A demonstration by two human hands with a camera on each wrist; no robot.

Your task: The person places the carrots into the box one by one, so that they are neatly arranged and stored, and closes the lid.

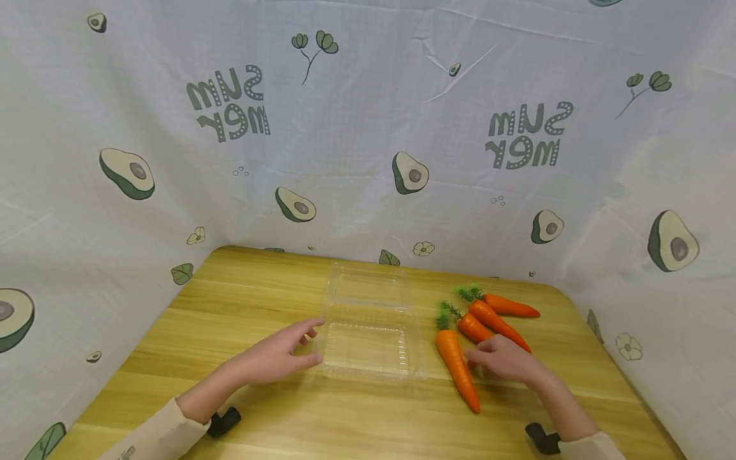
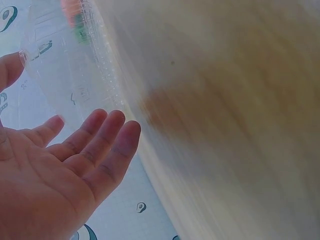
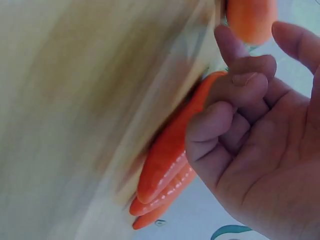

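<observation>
An orange carrot (image 1: 457, 367) with a green leafy top lies nearest the person, right of a clear plastic clamshell box (image 1: 368, 348). My right hand (image 1: 503, 359) is at this carrot's right side. In the right wrist view its thumb and index finger stand apart with the carrot's orange end (image 3: 251, 20) showing between them, while the other fingers (image 3: 212, 122) bend toward the palm. Whether the fingertips touch the carrot cannot be told. By the box's left edge, my left hand (image 1: 276, 354) has its fingers spread and loosely bent, holding nothing. The box lies with its lid folded back.
Beyond the right hand lie three more carrots, among them a rear carrot (image 1: 512, 306) and a middle carrot (image 1: 499, 324). Everything rests on a wooden table (image 1: 253, 287). A white curtain (image 1: 356, 128) printed with avocados hangs around the table's back and sides.
</observation>
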